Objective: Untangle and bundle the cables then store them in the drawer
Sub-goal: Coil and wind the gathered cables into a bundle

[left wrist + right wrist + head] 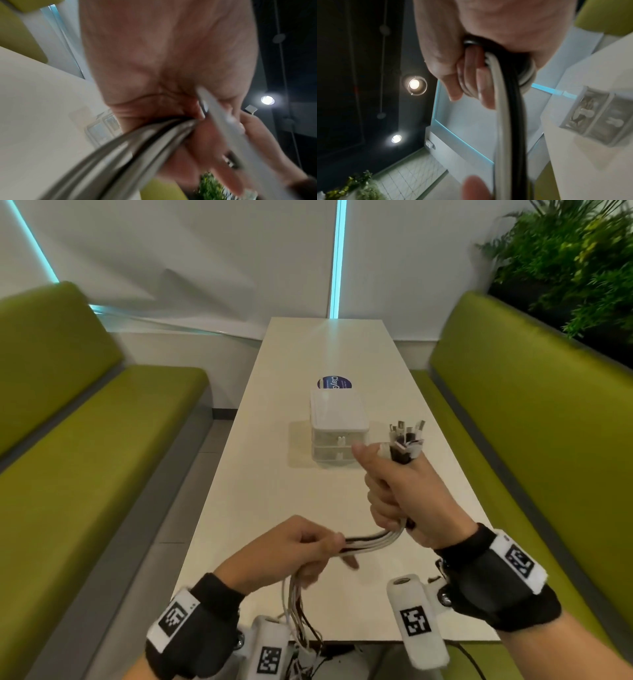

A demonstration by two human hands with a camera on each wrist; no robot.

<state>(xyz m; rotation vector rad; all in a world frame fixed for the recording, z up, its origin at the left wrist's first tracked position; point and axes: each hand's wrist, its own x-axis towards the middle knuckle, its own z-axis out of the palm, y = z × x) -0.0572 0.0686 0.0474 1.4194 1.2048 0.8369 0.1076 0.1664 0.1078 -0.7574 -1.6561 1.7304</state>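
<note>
Bundling in hand: right hand (404, 494) fists the cables (371, 539) plugs-up, left hand (291, 549) pinches the run beside it; next, coil the hanging tails, then open the drawer (334, 440) ahead.

white and black cables (371, 537), white clear-fronted drawer box (337, 428), cream table (260, 474), olive green benches (85, 446), black-and-white checker-tag wristbands (496, 573).

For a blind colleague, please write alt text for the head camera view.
Both hands hold one bundle of cables above a white table: the right hand grips it with the plugs upward, the left hand pinches it lower. A small drawer unit stands behind.
</note>
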